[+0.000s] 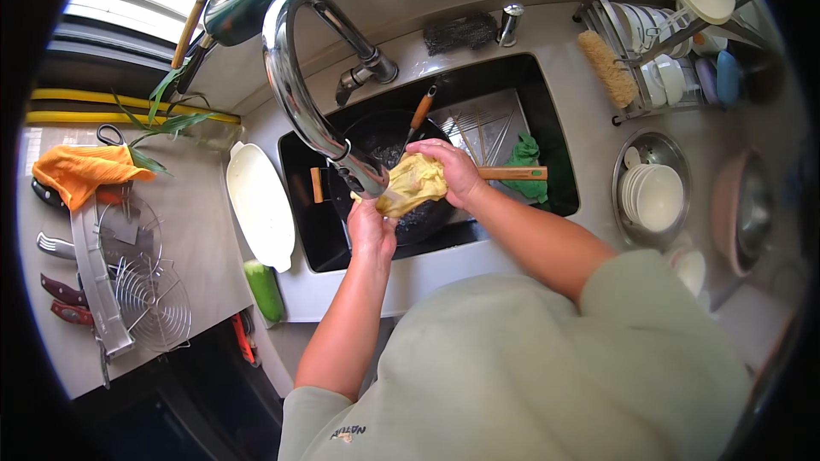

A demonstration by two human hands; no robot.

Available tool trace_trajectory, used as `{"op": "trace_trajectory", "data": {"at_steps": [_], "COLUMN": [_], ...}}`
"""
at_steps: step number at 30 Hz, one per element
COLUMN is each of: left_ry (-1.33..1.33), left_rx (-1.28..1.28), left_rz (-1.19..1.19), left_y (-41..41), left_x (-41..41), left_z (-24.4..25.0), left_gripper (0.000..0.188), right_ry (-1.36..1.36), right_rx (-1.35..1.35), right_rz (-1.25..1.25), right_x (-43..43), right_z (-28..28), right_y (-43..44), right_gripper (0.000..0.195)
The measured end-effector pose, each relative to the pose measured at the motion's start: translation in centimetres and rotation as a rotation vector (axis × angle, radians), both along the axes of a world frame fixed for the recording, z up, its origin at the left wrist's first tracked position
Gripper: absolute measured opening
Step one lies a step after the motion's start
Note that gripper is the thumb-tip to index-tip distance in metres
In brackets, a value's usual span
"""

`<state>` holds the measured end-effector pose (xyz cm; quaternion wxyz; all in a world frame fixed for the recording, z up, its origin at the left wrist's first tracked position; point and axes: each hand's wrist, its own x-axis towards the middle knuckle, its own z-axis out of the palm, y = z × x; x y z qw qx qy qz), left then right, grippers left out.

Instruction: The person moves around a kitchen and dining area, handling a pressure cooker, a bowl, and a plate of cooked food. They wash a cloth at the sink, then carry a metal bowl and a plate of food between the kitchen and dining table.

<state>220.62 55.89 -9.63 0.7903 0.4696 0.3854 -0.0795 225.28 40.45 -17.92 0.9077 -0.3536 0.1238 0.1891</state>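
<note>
A wet yellow cloth [416,186] is stretched between my two hands, over a dark wok [426,221] in the black sink [557,134]. My left hand [373,230] grips its left end, just under the spout of the chrome faucet [368,176]. At the cloth's right end, my right hand [456,169] has hold of it. The wok's wooden handle [519,173] points right, past my right wrist. A utensil with a wooden handle [423,109] leans in the wok. Right of it lie chopsticks [479,134] and a green cloth [526,160].
An oval white dish [259,205] and a green gourd-like vegetable [264,291] lie left of the sink. Farther left are an orange cloth [90,169], a knife holder [102,282] and wire racks [154,301]. A steel basin with bowls [652,195] and a dish rack [666,54] stand right.
</note>
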Motion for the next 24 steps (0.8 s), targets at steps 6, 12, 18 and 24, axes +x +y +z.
{"op": "trace_trajectory", "data": {"at_steps": [6,12,18,24], "left_ry": [-0.077,-0.244,-0.102,0.022], "left_rx": [-0.292,-0.585,0.098,-0.080], "left_rz": [-0.156,-0.133,-0.016,0.101], "left_y": [1.2,-1.7,-2.4,0.1], "left_x": [1.1,1.9,0.9,0.5], "left_z": [-9.3,-8.6,-5.3,-2.9], "left_gripper": [0.045,0.028,0.035,0.049], "right_ry": [-0.833,-0.705,-0.307,0.008], "right_rx": [-0.979,-1.246,-1.331,-0.157], "right_rz": [-0.108,0.070,0.198,0.103], "right_x": [-5.4,-1.2,3.8,-0.1], "right_z": [7.4,3.9,-4.1,0.4], "right_y": [4.0,4.3,1.1,-0.1], "right_gripper": [0.027,0.031,0.042,0.034]}}
